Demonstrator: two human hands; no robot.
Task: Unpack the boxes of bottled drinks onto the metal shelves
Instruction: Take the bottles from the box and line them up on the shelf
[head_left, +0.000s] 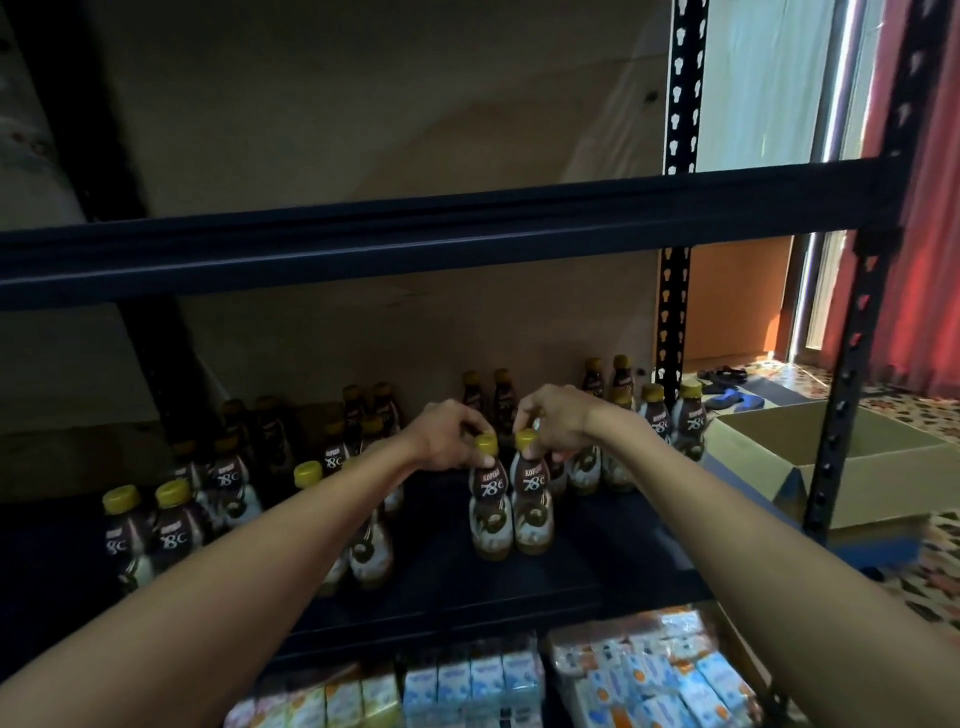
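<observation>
Two brown coffee bottles with yellow caps stand side by side on the dark metal shelf (597, 561). My left hand (449, 439) grips the neck of the left bottle (490, 512), just under its cap. My right hand (558, 423) grips the neck of the right bottle (532, 506). Both bottles stand upright, touching each other, with their bases on the shelf. Pairs of the same bottles stand in rows to the left (150, 530), behind, and to the right (675, 421).
An open cardboard box (852, 467) lies on the patterned floor right of the rack. The black shelf beam (467, 244) crosses above my hands. Small drink cartons (483, 680) fill the shelf below. Sandals (727, 387) lie near the doorway.
</observation>
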